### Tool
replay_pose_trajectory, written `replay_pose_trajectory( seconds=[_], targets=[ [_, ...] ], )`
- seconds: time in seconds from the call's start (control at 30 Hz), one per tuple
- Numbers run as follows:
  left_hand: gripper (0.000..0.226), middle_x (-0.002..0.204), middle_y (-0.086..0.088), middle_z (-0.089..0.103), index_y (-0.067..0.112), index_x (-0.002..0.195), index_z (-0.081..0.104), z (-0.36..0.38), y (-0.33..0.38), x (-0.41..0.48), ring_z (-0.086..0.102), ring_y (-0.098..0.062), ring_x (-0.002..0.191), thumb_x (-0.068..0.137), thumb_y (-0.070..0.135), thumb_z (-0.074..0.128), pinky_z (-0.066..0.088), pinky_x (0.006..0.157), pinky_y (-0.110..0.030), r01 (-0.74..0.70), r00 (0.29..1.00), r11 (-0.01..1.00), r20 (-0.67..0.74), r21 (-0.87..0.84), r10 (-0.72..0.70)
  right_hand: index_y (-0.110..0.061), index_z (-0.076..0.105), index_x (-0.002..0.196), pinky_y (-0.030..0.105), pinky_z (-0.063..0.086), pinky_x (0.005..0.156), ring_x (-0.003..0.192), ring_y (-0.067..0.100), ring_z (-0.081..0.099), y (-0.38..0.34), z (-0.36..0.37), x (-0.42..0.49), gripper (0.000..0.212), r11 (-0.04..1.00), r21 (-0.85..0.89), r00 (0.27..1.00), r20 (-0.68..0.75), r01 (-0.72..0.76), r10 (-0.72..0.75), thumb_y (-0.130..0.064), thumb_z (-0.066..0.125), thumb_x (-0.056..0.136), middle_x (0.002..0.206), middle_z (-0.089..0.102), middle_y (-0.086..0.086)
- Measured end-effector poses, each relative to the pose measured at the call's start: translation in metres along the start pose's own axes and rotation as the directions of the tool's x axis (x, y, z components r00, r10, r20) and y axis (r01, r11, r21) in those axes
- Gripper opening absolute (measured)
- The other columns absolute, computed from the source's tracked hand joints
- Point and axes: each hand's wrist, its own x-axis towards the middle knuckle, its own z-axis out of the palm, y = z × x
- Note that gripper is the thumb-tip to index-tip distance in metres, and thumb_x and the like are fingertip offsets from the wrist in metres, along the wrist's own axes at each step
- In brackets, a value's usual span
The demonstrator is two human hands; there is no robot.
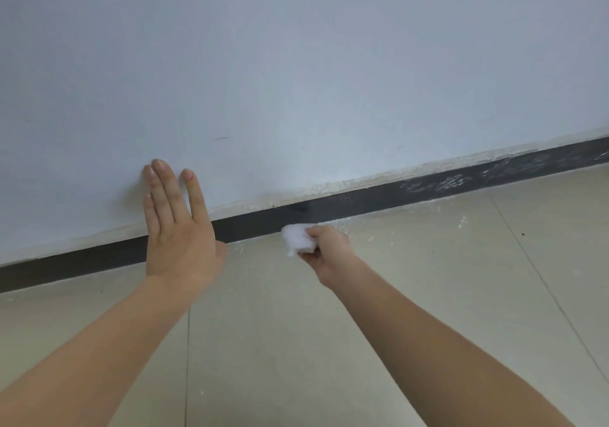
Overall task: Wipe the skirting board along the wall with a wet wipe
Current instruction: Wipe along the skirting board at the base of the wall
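A dark skirting board (362, 197) runs along the foot of the pale wall, rising from lower left to upper right. White smears show on its right stretch. My right hand (326, 248) is shut on a crumpled white wet wipe (296, 239), which sits at the bottom edge of the board, just above the floor. My left hand (178, 225) is flat and open, fingers up, resting against the wall and covering part of the board.
The pale blue-white wall (296, 64) fills the upper view, with rough plaster along the board's top edge. Beige floor tiles (428, 278) with white specks near the board lie below.
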Motion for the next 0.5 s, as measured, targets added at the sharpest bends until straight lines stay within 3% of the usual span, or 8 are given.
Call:
replay_pose_trajectory(
  seconds=[0.07,0.13,0.2,0.23,0.33,0.43,0.5],
  targets=[
    [0.109,0.151,-0.036,-0.011,-0.008,0.149,0.006,-0.002,-0.004,-0.002,-0.014,-0.045,0.143,0.068,0.017,0.074,0.007,0.115,-0.054,-0.018,1.000,1.000,-0.010,-0.004,0.018,0.005,0.051,0.119,0.033,0.057,0.066,0.090,0.030,0.061,0.003,0.027,-0.007,0.031,1.000,-0.006,0.996,0.093,-0.001,0.001,0.006,0.056,0.089,0.110,0.059,0.022],
    [0.111,0.153,-0.031,-0.015,-0.003,0.151,0.005,-0.005,-0.010,-0.005,-0.019,-0.038,0.143,0.068,0.018,0.075,0.006,0.116,-0.052,-0.037,0.999,0.999,-0.004,-0.015,0.037,0.009,0.052,0.120,0.034,0.058,0.062,0.084,0.030,0.062,-0.008,0.039,-0.007,0.033,1.000,-0.007,0.994,0.112,0.015,-0.015,0.012,0.056,0.087,0.106,0.058,0.023],
    [0.113,0.154,-0.025,-0.021,0.003,0.151,0.001,-0.013,-0.016,-0.007,-0.020,-0.035,0.143,0.069,0.020,0.075,0.004,0.116,-0.049,-0.070,0.997,0.997,0.014,-0.024,0.070,0.013,0.053,0.117,0.030,0.056,0.044,0.073,0.029,0.061,-0.027,0.034,0.000,0.033,0.999,-0.012,0.998,0.055,0.038,-0.037,0.017,0.053,0.084,0.102,0.060,0.023],
    [0.112,0.154,-0.023,-0.021,0.005,0.151,0.000,-0.018,-0.019,-0.010,-0.018,-0.034,0.144,0.069,0.018,0.075,0.005,0.116,-0.049,-0.093,0.995,0.995,0.016,-0.025,0.094,0.014,0.054,0.116,0.029,0.055,0.042,0.075,0.029,0.063,-0.036,0.025,0.004,0.034,0.999,-0.039,0.999,0.017,0.037,-0.036,0.018,0.052,0.082,0.103,0.062,0.023],
    [0.106,0.159,-0.019,-0.004,0.005,0.152,0.014,-0.032,-0.027,-0.015,-0.001,-0.033,0.147,0.064,0.012,0.073,0.011,0.115,-0.050,-0.168,0.985,0.986,-0.035,-0.008,0.168,0.010,0.059,0.106,0.025,0.057,0.062,0.088,0.023,0.062,-0.065,-0.014,0.009,0.027,0.992,-0.103,0.987,-0.136,0.075,-0.089,0.014,0.054,0.081,0.105,0.061,0.017],
    [0.101,0.160,-0.016,0.005,0.005,0.151,0.022,-0.041,-0.030,-0.016,0.004,-0.030,0.148,0.063,0.010,0.071,0.010,0.116,-0.048,-0.219,0.971,0.975,-0.093,0.029,0.221,0.008,0.049,0.127,0.011,0.050,0.047,0.072,0.013,0.057,-0.086,-0.048,-0.001,0.038,0.973,-0.062,0.946,-0.229,0.220,-0.229,0.006,0.049,0.089,0.104,0.052,0.010],
    [0.098,0.160,-0.015,0.007,0.007,0.151,0.022,-0.047,-0.026,-0.014,0.005,-0.029,0.148,0.064,0.007,0.067,0.007,0.117,-0.046,-0.281,0.949,0.958,-0.131,0.064,0.287,-0.006,0.049,0.121,0.006,0.044,0.041,0.060,0.003,0.054,-0.087,-0.062,-0.008,0.027,0.955,0.005,0.913,-0.293,0.297,-0.283,-0.001,0.047,0.094,0.096,0.052,0.004]
  ],
)
